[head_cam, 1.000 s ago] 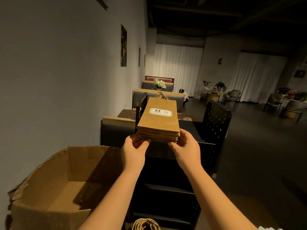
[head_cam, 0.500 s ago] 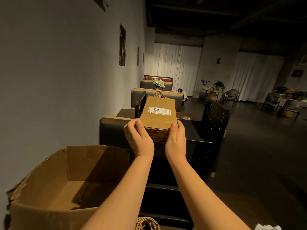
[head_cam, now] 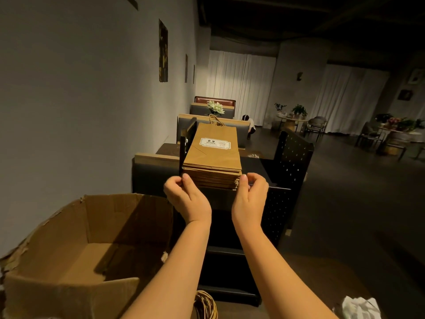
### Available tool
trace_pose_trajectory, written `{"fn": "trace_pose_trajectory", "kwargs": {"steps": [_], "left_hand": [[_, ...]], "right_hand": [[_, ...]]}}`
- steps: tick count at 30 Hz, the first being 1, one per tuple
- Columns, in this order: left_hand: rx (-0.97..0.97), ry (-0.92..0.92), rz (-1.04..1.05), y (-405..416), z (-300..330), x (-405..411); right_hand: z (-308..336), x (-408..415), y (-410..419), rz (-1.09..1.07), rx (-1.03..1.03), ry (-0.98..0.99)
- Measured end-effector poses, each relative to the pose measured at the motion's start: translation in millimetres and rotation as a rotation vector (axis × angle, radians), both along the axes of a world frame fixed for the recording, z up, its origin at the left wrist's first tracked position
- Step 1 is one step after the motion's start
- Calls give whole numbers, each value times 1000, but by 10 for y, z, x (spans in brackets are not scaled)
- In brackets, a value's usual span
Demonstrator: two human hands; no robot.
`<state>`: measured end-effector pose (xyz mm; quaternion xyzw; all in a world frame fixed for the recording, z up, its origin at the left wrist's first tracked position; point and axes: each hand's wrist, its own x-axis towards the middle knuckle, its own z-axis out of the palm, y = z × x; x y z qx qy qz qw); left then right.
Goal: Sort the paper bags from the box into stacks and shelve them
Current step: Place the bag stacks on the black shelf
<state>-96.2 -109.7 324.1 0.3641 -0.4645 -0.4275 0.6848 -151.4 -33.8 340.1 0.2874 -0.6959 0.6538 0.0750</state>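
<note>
Bags of brown paper sit in one neat stack [head_cam: 212,157] on the top of a black shelf [head_cam: 289,171], in the middle of the room and a little far from the person.

On the near left is a big cardboard box [head_cam: 76,256]. Its flaps are open and torn. The part of the inside that shows looks bare, with no bags in it.

Next comes the left hand [head_cam: 187,196]. Its grip is narrow, with curled fingers, and the thumb tip touches the near left corner of the stack. It holds nothing. The right hand [head_cam: 249,194] does the same at the near right corner, with its grip narrow and bare too.

I think the hands are squaring up the stack. A push that is too hard on one side could twist the pile. Then the top bags could slide off the shelf, because paper is slippery.

Down low, between the arms, some twisted bag handles [head_cam: 205,305] peek up.
</note>
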Motion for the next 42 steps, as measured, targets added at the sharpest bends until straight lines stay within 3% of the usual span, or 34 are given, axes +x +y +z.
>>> {"fn": "trace_pose_trajectory", "kwargs": {"steps": [10, 21, 26, 31, 36, 42], "left_hand": [[323, 128, -173, 531, -253, -130], [301, -378, -827, 1597, -800, -789], [412, -602, -999, 1919, -1198, -1084], [601, -784, -1205, 2206, -1666, -1260], [762, -837, -1165, 2362, -2112, -1354], [1021, -995, -1040, 2436, -2551, -1275]], "right_hand": [[-476, -264, 648, 136, 133, -53], [-1013, -854, 1519, 131, 242, -167], [-1481, -1206, 2116, 96, 353, -329], [-2071, -1478, 2672, 81, 622, -571], [-2520, -1629, 3003, -8, 819, -610], [-2788, -1710, 3111, 5, 865, -726]]}}
